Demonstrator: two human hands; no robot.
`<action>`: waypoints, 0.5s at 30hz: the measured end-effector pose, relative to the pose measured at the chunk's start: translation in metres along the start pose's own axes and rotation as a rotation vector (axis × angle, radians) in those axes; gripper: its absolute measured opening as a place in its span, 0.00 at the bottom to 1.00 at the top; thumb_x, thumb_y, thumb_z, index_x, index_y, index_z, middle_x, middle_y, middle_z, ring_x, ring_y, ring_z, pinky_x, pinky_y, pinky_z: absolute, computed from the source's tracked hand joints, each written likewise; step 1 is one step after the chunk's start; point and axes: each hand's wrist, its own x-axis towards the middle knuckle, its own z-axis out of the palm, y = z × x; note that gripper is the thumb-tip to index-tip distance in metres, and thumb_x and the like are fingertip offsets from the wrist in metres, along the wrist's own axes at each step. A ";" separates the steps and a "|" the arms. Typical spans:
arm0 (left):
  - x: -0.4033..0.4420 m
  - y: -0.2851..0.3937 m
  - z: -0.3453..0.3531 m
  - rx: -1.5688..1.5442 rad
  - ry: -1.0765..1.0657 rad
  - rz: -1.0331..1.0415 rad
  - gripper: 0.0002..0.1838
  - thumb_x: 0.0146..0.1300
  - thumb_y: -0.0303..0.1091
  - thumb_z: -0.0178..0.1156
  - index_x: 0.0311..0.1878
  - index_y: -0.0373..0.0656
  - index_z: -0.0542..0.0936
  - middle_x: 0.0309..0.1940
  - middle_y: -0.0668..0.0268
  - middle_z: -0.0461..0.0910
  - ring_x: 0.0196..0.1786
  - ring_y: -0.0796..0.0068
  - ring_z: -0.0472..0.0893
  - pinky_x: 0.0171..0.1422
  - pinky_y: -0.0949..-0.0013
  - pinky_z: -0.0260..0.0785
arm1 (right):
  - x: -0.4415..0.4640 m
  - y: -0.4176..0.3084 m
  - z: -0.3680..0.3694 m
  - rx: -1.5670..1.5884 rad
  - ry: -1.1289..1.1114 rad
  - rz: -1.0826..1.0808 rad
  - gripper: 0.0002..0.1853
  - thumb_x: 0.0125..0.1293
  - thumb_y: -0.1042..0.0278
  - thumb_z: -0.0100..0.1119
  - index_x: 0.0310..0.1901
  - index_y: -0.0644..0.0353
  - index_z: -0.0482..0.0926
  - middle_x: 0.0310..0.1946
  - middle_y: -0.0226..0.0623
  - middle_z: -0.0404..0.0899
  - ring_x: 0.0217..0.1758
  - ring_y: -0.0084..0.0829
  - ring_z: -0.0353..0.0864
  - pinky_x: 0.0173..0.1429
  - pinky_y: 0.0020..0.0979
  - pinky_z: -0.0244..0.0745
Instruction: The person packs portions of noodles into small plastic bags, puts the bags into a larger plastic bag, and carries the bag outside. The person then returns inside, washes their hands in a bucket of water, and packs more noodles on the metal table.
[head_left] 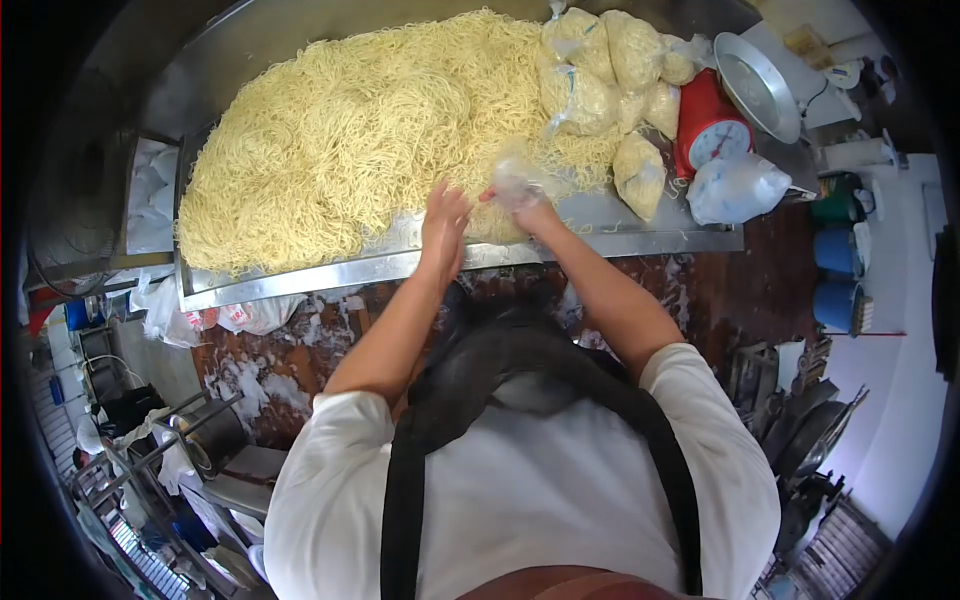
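Observation:
A large heap of pale yellow noodles (330,140) covers most of the metal tray table. At the near edge of the heap, my left hand (445,222) has its fingers apart and slightly curled, with nothing visible in it. Just to its right, my right hand (532,212) grips a clear plastic bag (518,168), which looks blurred and partly covers the fingers. Whether the bag has anything inside cannot be made out. Several tied bags of noodles (582,100) are piled at the back right of the heap, and a single filled bag (640,176) lies nearer the front.
A red dial scale (712,125) stands at the right, with a round metal pan (757,88) beside it. A bundle of whitish plastic bags (738,188) sits before the scale. The table's raised metal rim (330,277) runs in front of me. Blue buckets (836,305) stand far right.

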 end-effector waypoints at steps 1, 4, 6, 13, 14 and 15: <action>0.003 -0.017 -0.031 0.099 0.044 -0.149 0.17 0.71 0.34 0.48 0.56 0.33 0.74 0.47 0.54 0.80 0.49 0.60 0.80 0.56 0.55 0.73 | 0.007 0.003 0.001 0.258 -0.027 0.170 0.09 0.68 0.66 0.58 0.44 0.64 0.79 0.33 0.38 0.81 0.39 0.37 0.81 0.48 0.39 0.77; 0.005 0.005 0.002 -0.001 0.107 -0.232 0.21 0.75 0.39 0.46 0.61 0.32 0.72 0.51 0.55 0.80 0.50 0.65 0.78 0.58 0.60 0.71 | 0.012 -0.006 0.016 0.537 -0.048 0.281 0.07 0.71 0.68 0.56 0.41 0.64 0.79 0.31 0.30 0.78 0.38 0.30 0.78 0.49 0.33 0.76; 0.066 0.012 0.006 -0.018 0.076 0.075 0.26 0.78 0.47 0.42 0.59 0.32 0.73 0.52 0.53 0.80 0.46 0.68 0.78 0.52 0.62 0.72 | 0.009 -0.041 0.033 0.141 0.023 0.062 0.06 0.68 0.70 0.57 0.40 0.63 0.79 0.29 0.32 0.76 0.36 0.35 0.77 0.48 0.36 0.75; -0.010 0.090 0.075 0.020 -0.364 -0.087 0.23 0.79 0.46 0.40 0.54 0.35 0.75 0.48 0.56 0.79 0.51 0.64 0.80 0.59 0.58 0.74 | 0.000 -0.227 -0.038 -0.859 0.111 -0.562 0.11 0.50 0.70 0.62 0.37 0.60 0.79 0.32 0.46 0.78 0.37 0.49 0.79 0.44 0.46 0.72; -0.014 0.082 0.077 -0.067 -0.370 -0.158 0.23 0.79 0.46 0.40 0.54 0.35 0.75 0.49 0.57 0.79 0.52 0.64 0.79 0.61 0.58 0.73 | -0.008 -0.220 -0.041 -0.776 0.110 -0.599 0.10 0.50 0.69 0.63 0.35 0.60 0.79 0.32 0.46 0.77 0.36 0.50 0.78 0.42 0.46 0.72; -0.014 0.075 0.081 -0.152 -0.381 -0.227 0.22 0.79 0.45 0.40 0.55 0.35 0.75 0.49 0.57 0.79 0.53 0.64 0.79 0.62 0.58 0.72 | -0.015 -0.204 -0.046 -0.695 0.113 -0.636 0.10 0.50 0.68 0.63 0.34 0.60 0.79 0.31 0.46 0.77 0.36 0.50 0.78 0.41 0.46 0.72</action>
